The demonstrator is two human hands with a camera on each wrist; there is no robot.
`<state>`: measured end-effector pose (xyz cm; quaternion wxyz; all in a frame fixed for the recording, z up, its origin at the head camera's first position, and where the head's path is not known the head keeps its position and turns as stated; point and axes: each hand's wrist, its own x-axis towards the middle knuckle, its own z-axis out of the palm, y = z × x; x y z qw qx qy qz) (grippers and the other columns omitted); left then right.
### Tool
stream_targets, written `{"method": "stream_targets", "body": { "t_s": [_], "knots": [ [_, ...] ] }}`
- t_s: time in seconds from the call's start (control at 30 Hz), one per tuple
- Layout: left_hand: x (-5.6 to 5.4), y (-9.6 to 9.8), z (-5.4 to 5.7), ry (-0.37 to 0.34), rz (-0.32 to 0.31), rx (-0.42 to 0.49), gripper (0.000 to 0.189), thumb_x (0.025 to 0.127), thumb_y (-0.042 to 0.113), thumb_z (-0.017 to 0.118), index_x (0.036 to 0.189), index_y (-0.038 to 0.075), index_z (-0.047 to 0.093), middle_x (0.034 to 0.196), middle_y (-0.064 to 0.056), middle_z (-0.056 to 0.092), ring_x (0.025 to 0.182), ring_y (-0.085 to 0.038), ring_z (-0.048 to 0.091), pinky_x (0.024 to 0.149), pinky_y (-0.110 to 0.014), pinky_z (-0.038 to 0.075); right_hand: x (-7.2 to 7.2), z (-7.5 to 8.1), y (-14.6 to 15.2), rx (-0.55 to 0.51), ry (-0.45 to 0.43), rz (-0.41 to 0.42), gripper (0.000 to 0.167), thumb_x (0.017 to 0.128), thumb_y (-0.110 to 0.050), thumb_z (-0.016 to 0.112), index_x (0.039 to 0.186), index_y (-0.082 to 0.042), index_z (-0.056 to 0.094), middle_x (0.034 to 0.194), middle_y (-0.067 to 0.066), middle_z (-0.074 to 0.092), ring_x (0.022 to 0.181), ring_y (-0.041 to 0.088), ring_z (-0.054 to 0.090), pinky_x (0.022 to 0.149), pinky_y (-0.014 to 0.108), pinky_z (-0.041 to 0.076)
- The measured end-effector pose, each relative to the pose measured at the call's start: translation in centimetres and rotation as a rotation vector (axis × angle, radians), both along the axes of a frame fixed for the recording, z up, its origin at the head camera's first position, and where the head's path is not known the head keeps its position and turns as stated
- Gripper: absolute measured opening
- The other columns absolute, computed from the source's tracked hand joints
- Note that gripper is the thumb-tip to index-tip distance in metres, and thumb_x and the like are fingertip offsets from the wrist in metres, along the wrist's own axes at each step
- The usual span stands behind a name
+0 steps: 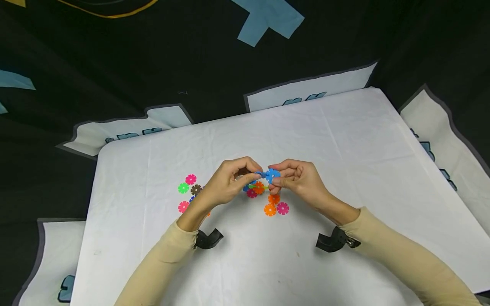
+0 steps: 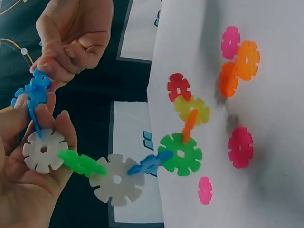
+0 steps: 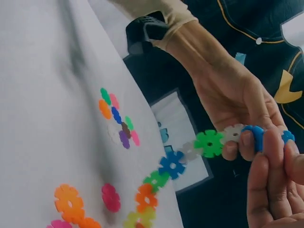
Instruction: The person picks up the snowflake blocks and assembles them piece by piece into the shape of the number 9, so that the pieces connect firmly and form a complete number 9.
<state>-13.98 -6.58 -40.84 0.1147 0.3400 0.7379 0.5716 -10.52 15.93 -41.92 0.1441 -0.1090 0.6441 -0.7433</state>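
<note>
Drooping over the white table (image 1: 352,170) in the head view, a chain of discs (image 1: 272,173) is pinched at its blue end by the left hand (image 1: 226,180) and right hand (image 1: 300,180); wide cloth is seen rightward, the far edge well beyond. In the left wrist view, a pink disc (image 2: 241,147) is shown apart from the chain. In the right wrist view, loose discs (image 3: 116,115) are likewise set apart.
</note>
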Motion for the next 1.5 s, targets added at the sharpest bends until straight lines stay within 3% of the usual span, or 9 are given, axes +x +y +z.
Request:
{"method": "stream_targets", "body": {
  "t_s": [0.23,0.47,0.6,0.8,1.0,1.13,1.23,1.37,1.5],
  "knots": [
    [-0.1,0.2,-0.2,0.027,0.013,-0.026,0.004,0.093,0.004,0.064,0.089,0.003,0.065,0.094,-0.012,0.07,0.085,-0.033,0.064,0.08,-0.028,0.055,-0.1,0.5,-0.2,0.021,0.005,-0.006,0.032,0.09,0.004,0.064,0.119,0.015,0.055,0.078,0.004,0.075,0.068,0.019,0.073,0.079,0.032,0.059],
    [-0.6,-0.2,0.0,-0.157,-0.001,0.086,0.022,0.101,0.003,0.05,0.122,0.0,0.051,0.102,-0.02,0.059,0.079,-0.027,0.059,0.076,-0.027,0.053,-2.6,0.8,0.4,0.082,0.083,0.124,0.046,0.097,-0.01,0.06,0.137,0.006,0.045,0.088,0.007,0.074,0.074,0.03,0.071,0.083,0.031,0.057],
    [-0.8,-1.8,0.0,-0.199,-0.01,0.069,0.033,0.101,0.002,0.046,0.134,0.0,0.051,0.102,-0.022,0.058,0.073,-0.027,0.057,0.074,-0.028,0.053,-4.6,-1.8,2.3,0.285,0.211,0.166,0.045,0.096,-0.011,0.062,0.138,0.0,0.049,0.09,0.01,0.067,0.078,0.032,0.064,0.081,0.027,0.055],
    [-1.1,-3.8,0.1,-0.248,-0.02,0.055,0.037,0.094,0.0,0.044,0.129,-0.004,0.054,0.116,-0.022,0.059,0.054,-0.026,0.051,0.057,-0.028,0.051,-6.1,-6.5,2.4,0.689,0.406,0.249,0.033,0.088,-0.017,0.074,0.117,-0.004,0.067,0.084,-0.001,0.062,0.074,0.013,0.054,0.068,0.023,0.047],
    [-0.9,-4.4,-0.1,-0.255,-0.024,0.053,0.04,0.088,0.0,0.045,0.126,-0.004,0.057,0.109,-0.015,0.06,0.048,-0.022,0.038,0.046,-0.024,0.039,-8.5,-7.9,-1.5,0.888,0.484,0.291,0.046,0.087,-0.028,0.075,0.128,-0.011,0.063,0.082,-0.002,0.058,0.072,0.012,0.05,0.065,0.025,0.045],
    [-0.7,-4.4,-0.4,-0.244,-0.089,0.083,0.041,0.088,-0.001,0.047,0.128,-0.008,0.054,0.114,-0.019,0.058,0.052,-0.02,0.04,0.046,-0.024,0.039,-9.3,-8.5,-2.7,0.996,0.553,0.317,0.052,0.087,-0.033,0.074,0.133,-0.013,0.061,0.08,-0.001,0.054,0.07,0.012,0.048,0.061,0.025,0.041],
    [-0.7,-4.4,-0.3,-0.208,-0.132,0.082,0.04,0.089,-0.002,0.051,0.128,-0.008,0.054,0.125,-0.025,0.056,0.075,-0.017,0.054,0.059,-0.024,0.05,-9.4,-8.7,-2.9,1.047,0.586,0.309,0.043,0.087,-0.034,0.074,0.125,-0.014,0.066,0.082,-0.002,0.056,0.072,0.012,0.049,0.064,0.025,0.042],
    [-0.8,-4.4,-0.2,-0.169,-0.146,0.048,0.037,0.091,0.003,0.061,0.127,-0.006,0.057,0.129,-0.023,0.058,0.111,-0.02,0.054,0.09,-0.024,0.052,-9.3,-8.7,-2.7,1.046,0.573,0.269,0.034,0.085,-0.032,0.076,0.111,-0.012,0.068,0.087,-0.001,0.058,0.076,0.014,0.05,0.068,0.027,0.044],
    [-0.8,-4.4,-0.3,-0.171,-0.135,0.012,0.04,0.09,0.015,0.071,0.125,0.0,0.061,0.125,-0.018,0.062,0.111,-0.024,0.056,0.096,-0.027,0.05,-9.0,-8.8,-2.2,1.014,0.55,0.236,0.033,0.083,-0.029,0.079,0.105,-0.009,0.065,0.089,0.002,0.059,0.076,0.015,0.051,0.07,0.027,0.047]
  ]
}}
